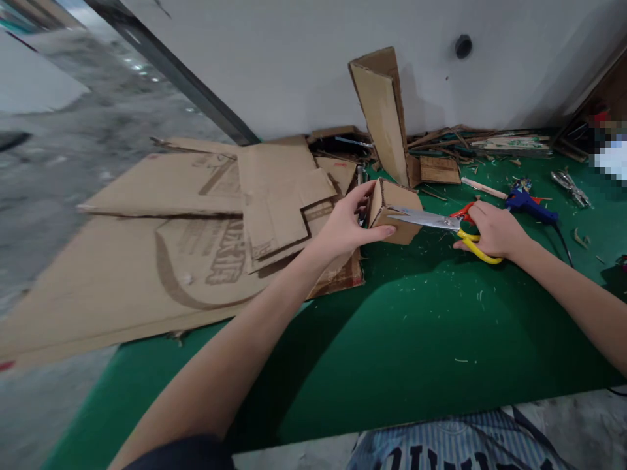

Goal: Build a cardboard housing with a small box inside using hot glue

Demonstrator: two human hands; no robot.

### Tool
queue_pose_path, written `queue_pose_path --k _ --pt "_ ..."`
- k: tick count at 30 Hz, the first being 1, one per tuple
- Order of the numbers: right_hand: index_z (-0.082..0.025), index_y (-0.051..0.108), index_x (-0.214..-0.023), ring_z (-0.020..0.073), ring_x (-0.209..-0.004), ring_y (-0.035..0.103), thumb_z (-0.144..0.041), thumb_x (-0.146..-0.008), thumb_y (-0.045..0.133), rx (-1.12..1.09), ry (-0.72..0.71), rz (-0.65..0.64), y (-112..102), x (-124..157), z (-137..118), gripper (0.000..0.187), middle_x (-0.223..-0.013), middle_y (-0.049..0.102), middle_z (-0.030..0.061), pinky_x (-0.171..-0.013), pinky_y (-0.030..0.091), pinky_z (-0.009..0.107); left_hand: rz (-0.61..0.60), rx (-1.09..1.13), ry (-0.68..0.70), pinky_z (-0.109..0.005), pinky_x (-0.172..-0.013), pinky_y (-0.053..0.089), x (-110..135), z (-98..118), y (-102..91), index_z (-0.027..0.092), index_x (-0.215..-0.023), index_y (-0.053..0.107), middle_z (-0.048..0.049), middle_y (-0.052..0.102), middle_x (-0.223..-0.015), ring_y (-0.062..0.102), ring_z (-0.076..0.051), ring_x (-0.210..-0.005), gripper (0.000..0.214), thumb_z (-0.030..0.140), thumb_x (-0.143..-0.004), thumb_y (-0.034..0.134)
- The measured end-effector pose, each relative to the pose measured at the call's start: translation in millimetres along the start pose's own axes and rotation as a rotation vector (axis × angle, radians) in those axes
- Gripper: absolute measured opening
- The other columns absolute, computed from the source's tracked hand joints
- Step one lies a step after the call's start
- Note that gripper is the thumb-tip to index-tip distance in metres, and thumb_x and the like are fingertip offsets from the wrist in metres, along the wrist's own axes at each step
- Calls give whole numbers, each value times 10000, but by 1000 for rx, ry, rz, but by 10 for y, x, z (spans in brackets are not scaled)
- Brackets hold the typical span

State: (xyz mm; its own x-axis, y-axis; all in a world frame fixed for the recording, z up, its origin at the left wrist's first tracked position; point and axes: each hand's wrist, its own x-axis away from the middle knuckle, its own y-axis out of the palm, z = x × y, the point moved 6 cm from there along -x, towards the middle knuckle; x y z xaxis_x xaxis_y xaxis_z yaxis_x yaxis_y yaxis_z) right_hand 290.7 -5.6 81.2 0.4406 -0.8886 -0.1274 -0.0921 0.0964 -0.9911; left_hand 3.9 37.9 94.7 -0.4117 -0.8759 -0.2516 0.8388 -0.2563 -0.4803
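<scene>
My left hand grips a small cardboard box from its left side, thumb along the front and fingers behind. In my right hand are scissors with one red and one yellow handle. Their blades point left and lie across the near side of the box; whether they touch it I cannot tell. Behind the box a tall folded cardboard piece stands upright and leans slightly. A blue glue gun lies just beyond my right hand.
Large flat cardboard sheets cover the left of the green table and overhang its edge. Cardboard scraps line the white wall. A small cardboard piece and a clear-handled tool lie at the back right.
</scene>
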Motion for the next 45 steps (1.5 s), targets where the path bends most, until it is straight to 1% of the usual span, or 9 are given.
queue_pose_path --k 6,10,14,18,23,28,35,41,45 --pt "-99 649 -999 291 -867 610 -859 -889 450 21 22 -17 -10 -4 -27 793 -991 671 209 -579 254 306 104 -75 16 -488 -1049 571 23 66 -6 233 -1494 518 -163 638 -1447 647 -384 -1285 1004 684 -674 881" --pt "-114 656 -974 278 -829 603 -878 -880 434 23 30 15 -20 -5 -30 802 -956 676 195 -564 234 306 187 -171 20 -535 -1116 513 38 65 -38 236 -1517 483 -177 570 -1521 587 -399 -1356 1005 632 -686 888" --pt "-115 671 -940 276 -811 611 -886 -881 435 30 44 24 -13 -5 -25 809 -921 679 186 -569 236 306 281 -261 18 -560 -1195 440 68 58 -67 251 -1514 478 -168 541 -1526 528 -400 -1417 974 579 -697 893" --pt "-103 695 -933 276 -793 616 -858 -910 427 42 38 40 -15 -3 -38 802 -902 685 187 -576 250 311 350 -293 0 -572 -1140 473 91 39 -57 262 -1493 479 -155 558 -1470 545 -394 -1368 960 563 -686 904" --pt "-78 721 -956 269 -770 617 -843 -928 397 77 38 62 -28 0 -56 831 -891 693 194 -560 227 313 440 -303 6 -607 -1111 486 121 29 -44 288 -1443 500 -138 587 -1381 576 -395 -1303 950 576 -648 932" --pt "-60 734 -926 258 -729 607 -833 -959 310 98 11 76 -24 -4 -66 882 -842 689 203 -553 214 316 430 -317 -36 -632 -1104 482 127 45 -23 272 -1440 471 -151 573 -1379 572 -413 -1300 951 590 -661 914" --pt "-63 742 -890 257 -684 587 -779 -979 325 105 -14 105 -7 -5 -62 833 -781 674 196 -562 225 322 445 -322 -19 -611 -1079 505 133 69 -23 292 -1443 476 -130 580 -1368 595 -390 -1262 935 560 -663 915" --pt "-42 742 -881 247 -655 581 -735 -1000 296 128 -11 55 1 -4 -47 833 -759 678 207 -550 222 329 445 -325 -4 -613 -1092 502 131 57 -25 270 -1441 479 -143 581 -1393 589 -393 -1281 928 528 -667 922" --pt "-53 738 -867 236 -644 587 -763 -998 263 129 2 57 -2 1 -37 865 -762 686 200 -546 230 322 434 -311 -9 -604 -1091 503 128 42 -22 247 -1444 475 -158 580 -1406 596 -390 -1280 921 541 -685 905"
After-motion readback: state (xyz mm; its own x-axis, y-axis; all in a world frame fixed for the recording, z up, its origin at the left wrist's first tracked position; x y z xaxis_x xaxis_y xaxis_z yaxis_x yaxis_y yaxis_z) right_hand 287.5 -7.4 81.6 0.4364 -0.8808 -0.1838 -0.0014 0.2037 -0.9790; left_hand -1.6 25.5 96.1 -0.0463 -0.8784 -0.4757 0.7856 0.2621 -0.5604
